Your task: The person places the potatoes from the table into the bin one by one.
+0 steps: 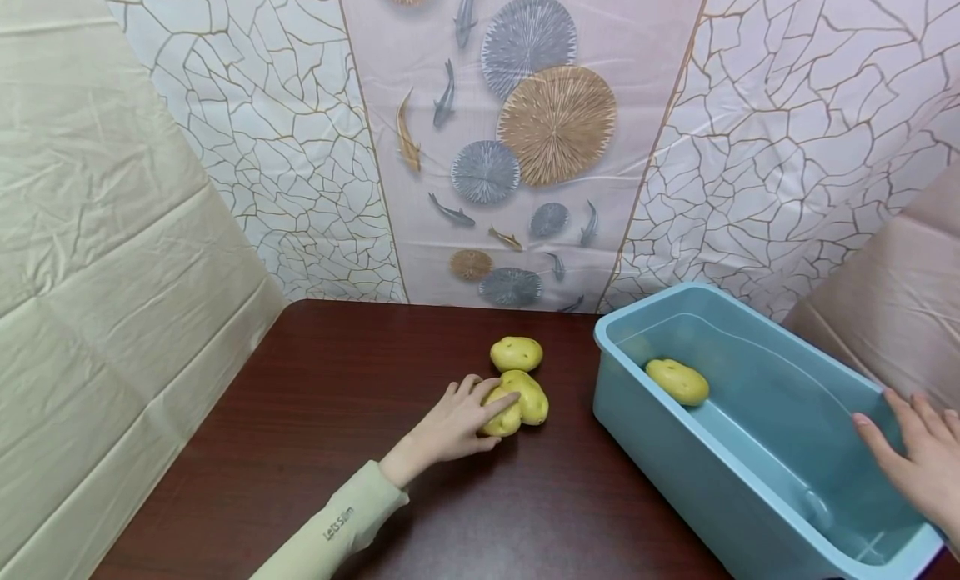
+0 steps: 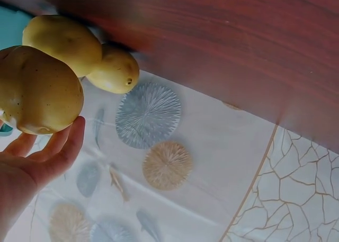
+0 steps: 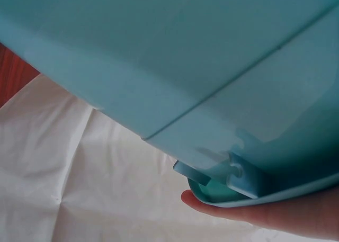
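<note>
Fingers (image 2: 69, 144) of your left hand (image 1: 454, 423) hold the nearest potato (image 1: 504, 423) over the table (image 1: 315, 397), bent about its far side while your thumb sits low on the near side. You have that potato pressed up beside a second potato (image 1: 532, 398), just to its right; whether your fingertip also touches this second one, I cannot tell. A third potato (image 1: 516, 354) lies just behind the pair, close against the second. In the left wrist view, you see the held potato large at the left edge, your fingers along its skin and the other two past it.

Your right hand (image 1: 926, 459) rests at the rim of a blue box (image 1: 675, 472), its fingers fairly straight and slightly apart, your thumb reaching over the inside. The right wrist view shows one digit lying along the rim, beside small clip-like pieces (image 3: 246, 176). Inside the box, a fourth potato (image 1: 677, 382) lies by the left wall, towards the far end.

Your left sleeve (image 1: 341, 522) is pale green with dark lettering. Behind the table hangs a patterned backdrop (image 1: 420, 230), with cream cloth (image 1: 127, 230) on your left.
</note>
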Available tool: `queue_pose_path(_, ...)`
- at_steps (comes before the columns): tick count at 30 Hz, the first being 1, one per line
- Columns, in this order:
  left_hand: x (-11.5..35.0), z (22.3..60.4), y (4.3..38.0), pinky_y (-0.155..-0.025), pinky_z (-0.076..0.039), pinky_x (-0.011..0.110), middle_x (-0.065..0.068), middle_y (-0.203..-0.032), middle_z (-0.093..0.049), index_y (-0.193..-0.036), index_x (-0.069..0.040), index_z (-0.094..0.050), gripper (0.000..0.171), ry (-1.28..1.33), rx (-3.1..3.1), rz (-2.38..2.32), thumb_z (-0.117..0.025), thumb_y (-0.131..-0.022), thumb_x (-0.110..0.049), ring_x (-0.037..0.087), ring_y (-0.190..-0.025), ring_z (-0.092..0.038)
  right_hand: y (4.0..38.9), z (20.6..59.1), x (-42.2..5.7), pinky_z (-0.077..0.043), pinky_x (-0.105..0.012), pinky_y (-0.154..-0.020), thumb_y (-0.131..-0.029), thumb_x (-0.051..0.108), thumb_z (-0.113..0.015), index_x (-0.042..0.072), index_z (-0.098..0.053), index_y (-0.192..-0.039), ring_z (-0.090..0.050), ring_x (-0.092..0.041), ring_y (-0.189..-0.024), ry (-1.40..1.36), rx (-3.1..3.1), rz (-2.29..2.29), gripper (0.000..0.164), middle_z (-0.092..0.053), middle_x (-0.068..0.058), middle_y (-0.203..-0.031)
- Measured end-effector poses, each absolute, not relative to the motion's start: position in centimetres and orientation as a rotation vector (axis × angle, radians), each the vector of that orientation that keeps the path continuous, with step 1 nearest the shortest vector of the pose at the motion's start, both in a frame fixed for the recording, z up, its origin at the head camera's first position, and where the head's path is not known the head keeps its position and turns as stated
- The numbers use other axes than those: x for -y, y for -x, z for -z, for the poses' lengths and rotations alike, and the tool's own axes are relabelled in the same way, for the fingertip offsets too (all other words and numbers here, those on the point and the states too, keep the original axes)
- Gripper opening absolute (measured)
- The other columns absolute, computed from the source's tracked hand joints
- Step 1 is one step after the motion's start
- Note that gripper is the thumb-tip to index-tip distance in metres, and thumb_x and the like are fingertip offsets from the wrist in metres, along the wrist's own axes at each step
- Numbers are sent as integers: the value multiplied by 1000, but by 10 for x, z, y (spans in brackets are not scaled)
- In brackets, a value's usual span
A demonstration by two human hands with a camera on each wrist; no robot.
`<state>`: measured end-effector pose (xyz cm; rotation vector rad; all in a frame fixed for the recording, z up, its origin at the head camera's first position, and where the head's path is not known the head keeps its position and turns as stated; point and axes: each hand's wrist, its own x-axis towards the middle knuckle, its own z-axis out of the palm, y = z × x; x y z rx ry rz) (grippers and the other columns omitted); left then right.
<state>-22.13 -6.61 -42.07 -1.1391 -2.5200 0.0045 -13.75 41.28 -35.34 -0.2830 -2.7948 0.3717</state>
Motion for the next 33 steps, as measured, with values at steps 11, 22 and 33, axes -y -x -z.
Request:
queue_pose_path(11, 61, 412, 218, -72, -42, 38, 10, -127, -48, -132, -26, -40, 64, 1145, 2469, -57, -63, -76, -44, 25, -105, -46, 138, 353, -412, 8, -51, -108, -92, 53, -18, -12, -6, -136, 8, -50, -130, 284, 2790, -371, 79, 0, -39, -136)
queue_pose_path(22, 53, 402, 215, -74, -42, 39, 8, -129, -46, -132, -26, -41, 63, 1163, 2448, -48, -63, -76, -42, 27, -107, -45, 143, 357, -417, 7, -52, -107, -91, 55, -16, -11, -8, -136, 7, -50, -130, 320, 2789, -382, 81, -1, -39, -137)
queue_pose_path(33, 45, 393, 211, -74, -42, 39, 8, -128, -45, -133, -25, -41, 65, 1189, 2412, -2, -64, -75, -42, 27, -109, -44, 140, 356, -415, 6, -54, -107, -90, 57, -14, -10, -5, -137, 9, -51, -129, 350, 2808, -375, 82, 1, -37, -137)
